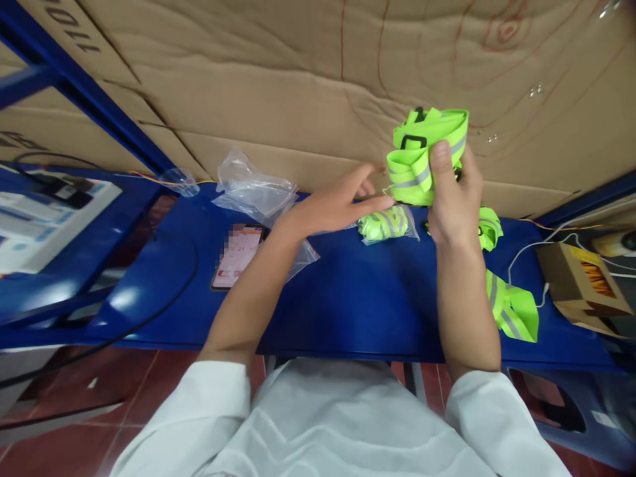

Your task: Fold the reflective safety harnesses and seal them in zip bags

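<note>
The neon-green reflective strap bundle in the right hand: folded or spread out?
Folded. The neon-green reflective strap bundle is a compact wad with layers doubled over, gripped by the right hand, thumb pressed on its front.

Dark printed capitals stand on the brown cardboard sheet (308, 79) at the upper left, seen upside down and cut by the frame edge; they seem to read "TION", though this is uncertain. The screen of the pink-lit smartphone (236, 257) lying on the blue metal shelf (358, 298) is blurred and cannot be read.
</note>
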